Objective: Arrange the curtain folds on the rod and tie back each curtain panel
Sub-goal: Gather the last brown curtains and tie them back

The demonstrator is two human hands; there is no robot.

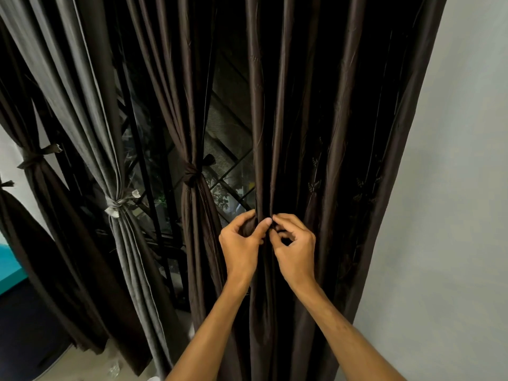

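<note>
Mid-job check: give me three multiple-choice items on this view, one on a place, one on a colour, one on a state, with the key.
1. Where is the wall?
A. right of the untied panel
B. left of the grey panel
C. between the tied panels

2. What colour is the panel tied with a pale tie?
A. teal
B. grey
C. white

3. What state is the panel at the hands in?
A. tied back
B. loose, being gathered
C. lying on the floor

Key: 1 A, the wall borders its right edge. 2 B, the grey panel wears that tie. 3 B, the left hand and right hand pinch its folds, with no tie there.
</note>
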